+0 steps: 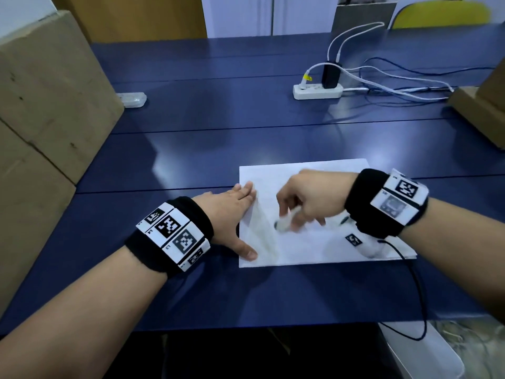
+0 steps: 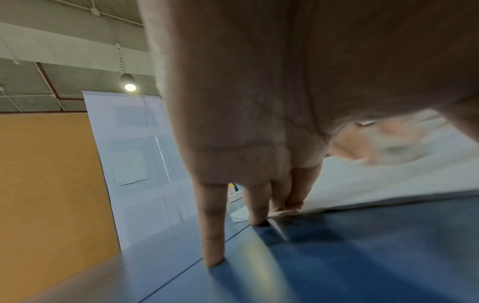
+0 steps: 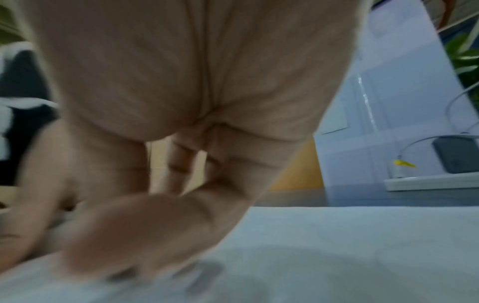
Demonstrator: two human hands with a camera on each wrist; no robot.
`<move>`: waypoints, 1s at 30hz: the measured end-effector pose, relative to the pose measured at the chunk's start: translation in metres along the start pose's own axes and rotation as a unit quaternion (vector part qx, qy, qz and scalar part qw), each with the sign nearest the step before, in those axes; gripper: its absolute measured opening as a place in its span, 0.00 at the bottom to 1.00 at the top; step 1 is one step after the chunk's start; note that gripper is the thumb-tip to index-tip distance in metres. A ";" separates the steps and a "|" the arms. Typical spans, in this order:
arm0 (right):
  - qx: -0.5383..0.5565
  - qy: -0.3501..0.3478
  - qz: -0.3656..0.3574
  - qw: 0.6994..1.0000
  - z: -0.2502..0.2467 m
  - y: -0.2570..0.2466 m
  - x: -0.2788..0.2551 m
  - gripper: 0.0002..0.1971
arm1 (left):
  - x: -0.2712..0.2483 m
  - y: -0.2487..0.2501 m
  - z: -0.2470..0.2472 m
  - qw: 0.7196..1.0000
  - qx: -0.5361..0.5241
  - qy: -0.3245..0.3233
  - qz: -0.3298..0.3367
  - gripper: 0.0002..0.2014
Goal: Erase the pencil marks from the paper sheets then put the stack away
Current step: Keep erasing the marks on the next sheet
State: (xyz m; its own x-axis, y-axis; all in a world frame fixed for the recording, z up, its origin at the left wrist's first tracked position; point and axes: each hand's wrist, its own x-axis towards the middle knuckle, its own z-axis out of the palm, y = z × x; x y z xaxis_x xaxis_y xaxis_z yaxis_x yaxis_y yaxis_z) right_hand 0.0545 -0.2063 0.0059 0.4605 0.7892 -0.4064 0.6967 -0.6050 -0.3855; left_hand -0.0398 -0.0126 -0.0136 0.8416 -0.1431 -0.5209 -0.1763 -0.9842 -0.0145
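A stack of white paper sheets [image 1: 322, 242] lies on the blue table [image 1: 218, 149] near its front edge. My left hand [image 1: 235, 214] rests flat with straight fingers on the stack's left edge, thumb at the lower left corner. In the left wrist view the fingers [image 2: 212, 225] press down at the paper's edge [image 2: 388, 184]. My right hand [image 1: 303, 203] is blurred over the middle of the sheet, its fingers curled round a white eraser [image 1: 284, 221] whose end touches the paper. In the right wrist view the right hand's fingers [image 3: 145, 221] are blurred against the sheet [image 3: 337, 246].
Cardboard boxes [image 1: 46, 105] stand along the left side. A white power strip [image 1: 318, 91] with a black charger and several cables sits at the back right. Another cardboard box [image 1: 481, 105] is at the right edge. A small white case [image 1: 134, 99] lies at the back left.
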 end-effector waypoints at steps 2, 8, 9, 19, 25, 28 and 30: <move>-0.009 0.083 0.043 0.996 -0.007 0.008 0.007 0.08 | 0.001 0.000 -0.001 1.000 0.003 -0.013 -0.006 0.69; 0.004 -0.073 -0.015 0.997 0.004 -0.005 -0.010 0.09 | 0.001 0.002 -0.001 1.000 -0.002 -0.027 -0.014 0.70; 0.003 -0.096 -0.016 0.995 0.006 -0.006 -0.011 0.10 | 0.001 0.003 -0.002 0.999 -0.001 -0.028 -0.014 0.69; -0.002 0.001 0.012 1.000 -0.005 0.002 -0.008 0.10 | 0.002 0.004 -0.003 0.999 -0.005 -0.028 -0.015 0.70; 0.003 -0.037 0.009 0.999 0.000 -0.001 -0.009 0.09 | 0.004 0.004 -0.002 0.999 -0.002 -0.029 -0.014 0.71; -0.025 0.086 0.068 0.994 -0.011 0.013 0.000 0.08 | 0.003 0.005 -0.003 0.999 -0.006 -0.027 -0.015 0.70; -0.016 0.075 0.055 0.996 -0.010 0.014 -0.003 0.08 | 0.002 0.005 -0.004 0.999 -0.006 -0.027 -0.017 0.70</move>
State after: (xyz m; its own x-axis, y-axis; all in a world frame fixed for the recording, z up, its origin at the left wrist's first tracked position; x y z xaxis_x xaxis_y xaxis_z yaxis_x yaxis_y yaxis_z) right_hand 0.0681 -0.2158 0.0101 0.6101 0.7266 -0.3161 0.6538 -0.6870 -0.3173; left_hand -0.0370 -0.0187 -0.0112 0.8184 -0.1050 -0.5650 -0.1424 -0.9896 -0.0223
